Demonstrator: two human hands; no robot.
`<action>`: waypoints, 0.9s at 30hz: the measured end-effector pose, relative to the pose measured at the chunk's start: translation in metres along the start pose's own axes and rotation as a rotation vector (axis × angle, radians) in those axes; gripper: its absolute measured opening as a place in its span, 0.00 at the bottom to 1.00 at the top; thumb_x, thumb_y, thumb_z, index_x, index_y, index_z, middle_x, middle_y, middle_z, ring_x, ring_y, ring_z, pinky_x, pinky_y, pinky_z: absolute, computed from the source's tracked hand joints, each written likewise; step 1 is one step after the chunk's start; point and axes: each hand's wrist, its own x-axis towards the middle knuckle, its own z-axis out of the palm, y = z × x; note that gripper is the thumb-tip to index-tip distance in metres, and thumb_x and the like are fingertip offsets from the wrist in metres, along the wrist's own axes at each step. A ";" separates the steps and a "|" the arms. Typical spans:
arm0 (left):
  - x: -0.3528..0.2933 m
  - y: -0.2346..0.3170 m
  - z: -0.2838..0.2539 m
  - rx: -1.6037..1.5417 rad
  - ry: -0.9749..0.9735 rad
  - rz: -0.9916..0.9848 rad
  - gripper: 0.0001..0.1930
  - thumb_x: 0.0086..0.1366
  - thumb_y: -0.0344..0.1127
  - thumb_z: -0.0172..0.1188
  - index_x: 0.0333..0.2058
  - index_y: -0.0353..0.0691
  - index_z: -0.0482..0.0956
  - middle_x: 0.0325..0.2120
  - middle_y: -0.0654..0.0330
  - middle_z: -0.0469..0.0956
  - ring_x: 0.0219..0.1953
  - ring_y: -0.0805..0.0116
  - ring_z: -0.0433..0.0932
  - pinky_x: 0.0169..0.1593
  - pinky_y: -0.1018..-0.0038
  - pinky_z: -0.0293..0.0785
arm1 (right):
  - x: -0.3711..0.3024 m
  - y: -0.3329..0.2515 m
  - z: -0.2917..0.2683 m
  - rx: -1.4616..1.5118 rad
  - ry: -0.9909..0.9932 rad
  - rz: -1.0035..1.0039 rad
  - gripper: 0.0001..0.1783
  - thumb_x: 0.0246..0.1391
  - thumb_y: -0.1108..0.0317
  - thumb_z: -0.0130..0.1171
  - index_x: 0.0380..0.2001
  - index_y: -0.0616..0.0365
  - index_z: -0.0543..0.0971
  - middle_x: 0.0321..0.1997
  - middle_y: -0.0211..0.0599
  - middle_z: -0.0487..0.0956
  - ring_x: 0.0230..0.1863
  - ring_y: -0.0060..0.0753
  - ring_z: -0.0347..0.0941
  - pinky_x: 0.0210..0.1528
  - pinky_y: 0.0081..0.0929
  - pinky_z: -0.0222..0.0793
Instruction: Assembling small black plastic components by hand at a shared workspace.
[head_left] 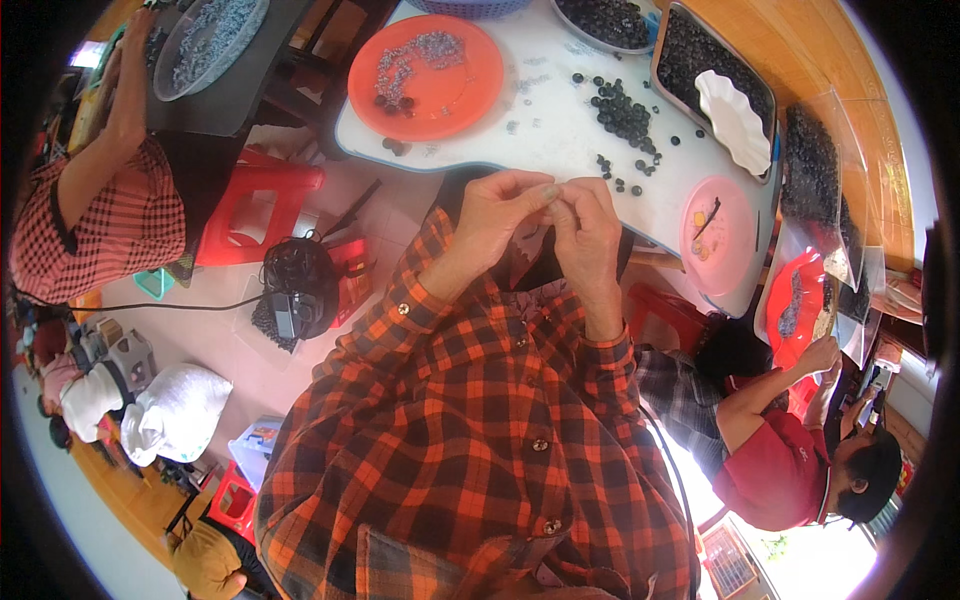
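My left hand point(498, 215) and my right hand point(588, 232) meet at their fingertips, just off the near edge of the white table point(545, 135). Thumb and forefinger are pinched on both sides. Whatever sits between them is too small or hidden to make out. Beyond my left hand lies an orange-red plate point(468, 92) with small grey pieces point(430, 50) and a few dark round beads point(394, 104) on it. A loose pile of black beads point(624, 118) lies on the table past my right hand, some scattered toward me.
At the right are a pink plate point(690, 235), a white scalloped dish point(732, 125) and a tray point(668, 90) of dark pieces. A co-worker in red point(775, 465) sits at the right; another in a checked shirt point(110, 220) at the left. A red stool point(235, 215) stands left.
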 end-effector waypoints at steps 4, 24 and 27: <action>0.002 -0.002 -0.002 0.011 0.011 -0.002 0.10 0.64 0.29 0.62 0.42 0.30 0.80 0.36 0.56 0.81 0.36 0.70 0.81 0.40 0.74 0.83 | -0.002 -0.001 0.002 0.172 -0.028 0.130 0.05 0.54 0.81 0.57 0.35 0.65 0.77 0.34 0.36 0.73 0.29 0.30 0.75 0.31 0.24 0.73; 0.002 0.008 -0.008 -0.383 -0.169 -0.094 0.13 0.69 0.32 0.55 0.46 0.27 0.77 0.32 0.53 0.81 0.30 0.68 0.82 0.38 0.73 0.84 | -0.008 0.002 0.002 0.620 0.158 0.413 0.12 0.62 0.75 0.54 0.47 0.66 0.76 0.36 0.33 0.81 0.35 0.17 0.75 0.38 0.16 0.73; 0.001 0.012 -0.007 -0.397 -0.192 -0.090 0.13 0.69 0.32 0.54 0.45 0.27 0.77 0.32 0.53 0.81 0.30 0.71 0.81 0.37 0.74 0.84 | -0.009 0.004 0.000 0.579 0.166 0.417 0.11 0.62 0.74 0.55 0.46 0.66 0.77 0.36 0.33 0.81 0.34 0.17 0.75 0.37 0.15 0.73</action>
